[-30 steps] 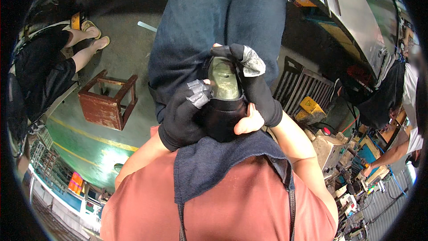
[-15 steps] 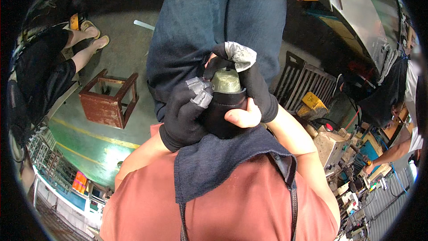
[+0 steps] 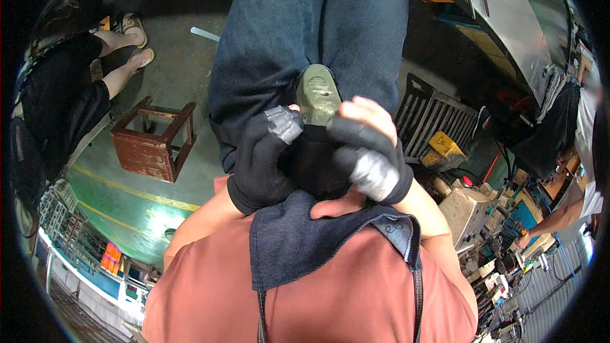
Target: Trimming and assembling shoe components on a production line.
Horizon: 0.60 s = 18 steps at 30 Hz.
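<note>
Over my lap is a green shoe last [image 3: 319, 94] with a small dark hole, its lower part inside a black shoe upper [image 3: 314, 162]. My left hand [image 3: 264, 159], in a black fingerless glove with silver tape on the fingers, is closed round the left side of the upper. On the right side is my right hand [image 3: 372, 155], gloved the same way and smeared by motion. Its thumb lies low by the apron flap, and its bare fingertips are beside the last. Whether those fingers grip the upper cannot be made out.
A brown wooden stool [image 3: 152, 143] stands on the green floor to my left, near a seated person's legs [image 3: 124, 63]. On the right are a dark slatted rack [image 3: 429, 111], a yellow box-like object [image 3: 447, 150], cluttered machinery [image 3: 470, 209] and another person's arm [image 3: 553, 219].
My right hand has come back from the far end of the last toward me, onto the right side of the upper. More of the green last now shows. My left hand has kept its hold.
</note>
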Each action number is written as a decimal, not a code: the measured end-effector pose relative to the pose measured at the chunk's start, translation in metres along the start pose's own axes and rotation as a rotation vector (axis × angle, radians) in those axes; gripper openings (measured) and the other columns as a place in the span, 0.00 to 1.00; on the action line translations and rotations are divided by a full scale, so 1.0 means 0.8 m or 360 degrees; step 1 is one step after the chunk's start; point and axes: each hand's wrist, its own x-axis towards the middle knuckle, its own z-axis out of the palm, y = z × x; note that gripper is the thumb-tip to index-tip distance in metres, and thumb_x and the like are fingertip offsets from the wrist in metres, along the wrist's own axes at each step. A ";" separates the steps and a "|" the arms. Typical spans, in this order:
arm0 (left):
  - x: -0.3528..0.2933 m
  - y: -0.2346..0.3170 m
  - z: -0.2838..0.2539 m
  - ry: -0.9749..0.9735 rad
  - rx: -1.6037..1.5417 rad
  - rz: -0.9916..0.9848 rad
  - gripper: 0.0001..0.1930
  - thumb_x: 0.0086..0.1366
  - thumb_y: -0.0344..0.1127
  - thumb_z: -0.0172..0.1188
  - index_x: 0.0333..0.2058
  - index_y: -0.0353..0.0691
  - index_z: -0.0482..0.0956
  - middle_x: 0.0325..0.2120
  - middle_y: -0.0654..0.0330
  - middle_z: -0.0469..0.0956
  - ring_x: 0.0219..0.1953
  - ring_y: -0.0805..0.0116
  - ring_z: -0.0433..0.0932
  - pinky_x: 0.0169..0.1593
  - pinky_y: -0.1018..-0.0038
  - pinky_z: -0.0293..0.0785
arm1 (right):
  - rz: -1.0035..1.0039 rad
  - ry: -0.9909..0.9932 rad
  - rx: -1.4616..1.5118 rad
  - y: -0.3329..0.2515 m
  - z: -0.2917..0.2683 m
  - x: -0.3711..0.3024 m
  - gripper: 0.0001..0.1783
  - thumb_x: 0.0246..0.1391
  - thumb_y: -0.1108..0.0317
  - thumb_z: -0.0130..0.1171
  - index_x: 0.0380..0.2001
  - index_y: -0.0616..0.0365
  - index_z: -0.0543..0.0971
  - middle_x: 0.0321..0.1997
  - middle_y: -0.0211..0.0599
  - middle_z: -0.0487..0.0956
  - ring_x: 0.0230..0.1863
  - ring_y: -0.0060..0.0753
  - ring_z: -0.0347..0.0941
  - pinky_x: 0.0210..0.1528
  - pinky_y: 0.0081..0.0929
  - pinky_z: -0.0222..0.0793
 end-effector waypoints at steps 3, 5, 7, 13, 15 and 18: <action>0.006 0.001 -0.002 -0.0021 0.0086 0.0015 0.27 0.54 0.32 0.68 0.52 0.31 0.72 0.51 0.45 0.74 0.50 0.48 0.76 0.55 0.58 0.73 | -0.0050 -0.0262 -0.0361 -0.010 -0.001 -0.003 0.20 0.47 0.62 0.64 0.46 0.49 0.82 0.61 0.37 0.75 0.65 0.45 0.67 0.61 0.46 0.69; 0.008 0.001 -0.004 -0.0052 0.0099 -0.0002 0.26 0.57 0.36 0.67 0.52 0.31 0.72 0.50 0.46 0.74 0.51 0.48 0.74 0.56 0.58 0.72 | -0.0038 -0.0258 -0.0433 -0.013 0.000 0.000 0.21 0.46 0.64 0.63 0.47 0.48 0.82 0.61 0.37 0.75 0.66 0.45 0.66 0.62 0.45 0.69; 0.009 -0.002 -0.006 -0.0267 0.0007 -0.0184 0.25 0.57 0.36 0.66 0.51 0.30 0.73 0.49 0.46 0.74 0.51 0.48 0.74 0.56 0.57 0.73 | -0.0011 -0.0272 -0.0476 -0.015 0.001 0.005 0.22 0.45 0.65 0.64 0.47 0.49 0.82 0.61 0.39 0.75 0.66 0.46 0.67 0.62 0.44 0.69; 0.003 -0.015 0.000 -0.0236 0.0152 0.0007 0.21 0.60 0.37 0.64 0.49 0.31 0.73 0.48 0.45 0.74 0.52 0.47 0.74 0.56 0.57 0.73 | 0.0058 -0.0435 -0.0430 -0.014 0.001 0.016 0.23 0.44 0.66 0.66 0.47 0.57 0.81 0.60 0.45 0.74 0.63 0.50 0.70 0.63 0.45 0.70; 0.002 -0.017 0.002 -0.0239 0.0119 0.0002 0.20 0.61 0.37 0.63 0.48 0.31 0.73 0.48 0.45 0.74 0.52 0.47 0.75 0.56 0.57 0.73 | -0.0031 -0.0337 -0.0368 -0.009 0.005 0.016 0.23 0.43 0.67 0.66 0.46 0.59 0.81 0.60 0.47 0.75 0.63 0.51 0.70 0.63 0.45 0.71; 0.007 -0.014 0.002 -0.0208 0.0062 -0.0033 0.20 0.61 0.37 0.63 0.47 0.31 0.73 0.48 0.45 0.74 0.52 0.46 0.74 0.56 0.56 0.73 | -0.0071 -0.0395 -0.0349 -0.004 0.013 0.021 0.24 0.43 0.67 0.67 0.47 0.62 0.81 0.59 0.54 0.73 0.61 0.53 0.71 0.63 0.45 0.70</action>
